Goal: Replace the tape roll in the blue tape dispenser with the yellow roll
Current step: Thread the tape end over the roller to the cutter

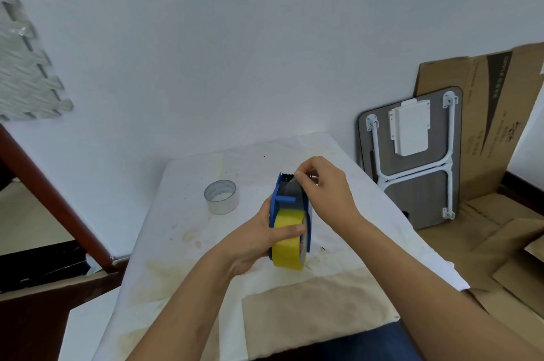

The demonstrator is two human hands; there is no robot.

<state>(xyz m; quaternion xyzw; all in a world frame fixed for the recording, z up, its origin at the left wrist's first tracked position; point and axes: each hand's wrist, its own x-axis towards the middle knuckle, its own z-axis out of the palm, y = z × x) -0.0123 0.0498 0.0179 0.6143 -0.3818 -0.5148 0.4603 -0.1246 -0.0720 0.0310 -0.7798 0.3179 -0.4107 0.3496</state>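
Two tape rolls are showing, and one blue tape dispenser (290, 204), which is serving as the landmark here. One yellow roll (289, 238) is sitting inside the dispenser's frame, filling its near end and bulging out below the blue side plates. One clear roll (222, 196) is standing on the white cloth-covered table (182, 213) to the left of the dispenser, well apart from it, with nothing visible in its hollow.

The left hand (259, 238) is gripping the dispenser from its left side, thumb pressing flat across the yellow roll and the other fingers wrapping behind the blue body. The right hand (323, 187) is reaching over the far, toothed end of the dispenser, its thumb and fingertips pinching together on a grey strip of tape there.

The table's right edge is running close beside the dispenser, while open cloth is lying to its left and nearer the person. Beyond the right edge, one folded table (412, 154) and flattened cardboard (485, 125) are leaning against the wall.
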